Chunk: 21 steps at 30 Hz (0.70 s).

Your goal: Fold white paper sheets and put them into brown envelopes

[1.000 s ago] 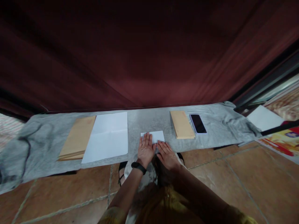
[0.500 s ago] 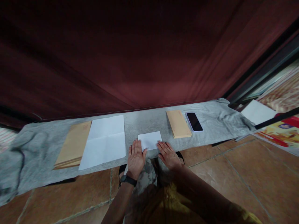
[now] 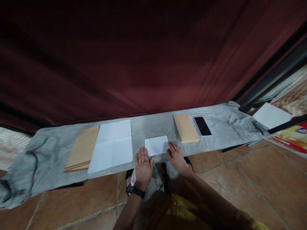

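Observation:
A small folded white paper (image 3: 156, 145) lies on the grey cloth (image 3: 153, 127) near its front edge. My left hand (image 3: 143, 166) rests flat at the cloth's edge just left of and below the paper, fingers stretched out, a black band on the wrist. My right hand (image 3: 177, 156) sits at the paper's right lower corner, fingertips touching its edge, fingers extended and holding nothing.
A large white sheet (image 3: 112, 145) lies left of the folded paper, overlapping a stack of brown envelopes (image 3: 82, 148). Another brown envelope stack (image 3: 185, 128) and a black phone (image 3: 202, 126) lie to the right. A dark red curtain hangs behind. Tiled floor below.
My left hand slid off the folded paper toward me to the cloth's edge. My right hand stayed at the paper's right corner. The view shifted slightly.

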Each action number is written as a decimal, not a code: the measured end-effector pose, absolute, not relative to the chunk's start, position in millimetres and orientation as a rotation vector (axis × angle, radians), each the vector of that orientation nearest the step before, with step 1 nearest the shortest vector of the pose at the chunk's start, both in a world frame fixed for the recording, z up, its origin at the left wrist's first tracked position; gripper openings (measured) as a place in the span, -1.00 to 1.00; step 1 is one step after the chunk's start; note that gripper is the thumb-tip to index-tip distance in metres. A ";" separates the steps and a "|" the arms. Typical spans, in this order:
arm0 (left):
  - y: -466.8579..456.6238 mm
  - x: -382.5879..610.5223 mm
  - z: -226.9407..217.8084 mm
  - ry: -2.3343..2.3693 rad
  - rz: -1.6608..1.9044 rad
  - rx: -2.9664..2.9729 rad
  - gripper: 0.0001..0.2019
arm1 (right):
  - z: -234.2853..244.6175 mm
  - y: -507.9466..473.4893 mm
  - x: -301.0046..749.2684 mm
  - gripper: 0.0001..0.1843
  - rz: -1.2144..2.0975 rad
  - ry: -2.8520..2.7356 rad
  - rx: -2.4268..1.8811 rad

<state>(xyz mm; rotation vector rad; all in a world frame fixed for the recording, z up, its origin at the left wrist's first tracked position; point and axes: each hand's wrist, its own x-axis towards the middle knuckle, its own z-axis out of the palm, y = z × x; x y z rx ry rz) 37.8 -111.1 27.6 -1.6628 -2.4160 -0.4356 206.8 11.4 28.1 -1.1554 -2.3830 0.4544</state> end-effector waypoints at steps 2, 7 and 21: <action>-110.3 40.9 27.2 -2.428 -0.441 -1.650 -0.40 | 31.6 18.0 196.3 -0.49 0.499 -2.316 -1.278; -108.4 49.6 27.4 -2.430 -0.444 -1.654 -0.40 | 40.1 36.0 177.7 -0.56 0.761 -2.141 -1.514; -114.9 37.0 40.7 -2.428 -0.694 -1.765 -0.39 | 29.4 59.5 180.3 -0.68 1.324 -1.572 -1.381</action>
